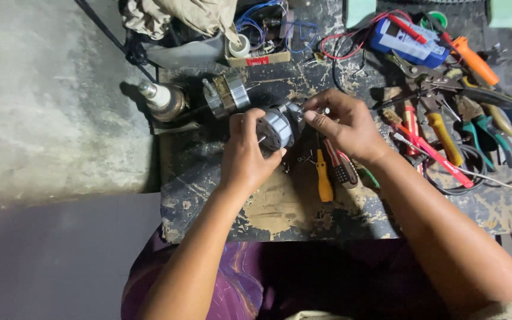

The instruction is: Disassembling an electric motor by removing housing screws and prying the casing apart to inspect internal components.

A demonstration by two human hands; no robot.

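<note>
While both hands grip it, the motor shaft points lower-left.

There were two hands, two small motors, one yellow screwdriver, one blue multimeter, one cardboard box and several pliers.

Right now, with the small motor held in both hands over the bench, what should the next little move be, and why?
Probably keep the left hand steady around the small motor while the right hand works its fingertips at the top end. The right fingertips already pinch there, loose screws lie just below, and the yellow-handled screwdriver waits within reach.
</note>
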